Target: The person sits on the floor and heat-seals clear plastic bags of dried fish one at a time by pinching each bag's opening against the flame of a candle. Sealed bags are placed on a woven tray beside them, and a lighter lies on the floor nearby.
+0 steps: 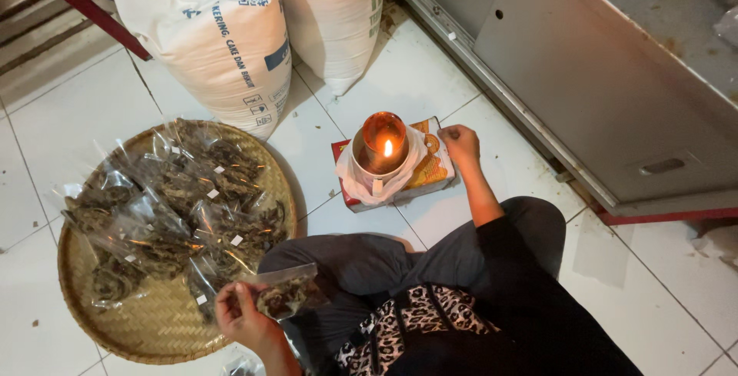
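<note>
**Seated packing beside an open flame, viewed from the head**

Nearest: left hand (240, 316) closed around a small clear bag (286, 293) of dark dried material, kept low over the lap, just beside the woven tray (154, 330). Tray set on the floor tiles (46, 122) within easy reach of that hand, piled with similar filled bags (173, 207), probably to keep them together. Farther out: right hand (460, 145) stretched forward, fingers curled at the edge of a flat printed box (434, 168); grip on anything there could not be made out. Lit oil lamp (382, 145) stood on that box, likely raised off the tiles. Farthest: two white sacks (223, 30) leaned upright; metal cabinet (600, 91) alongside.
</note>
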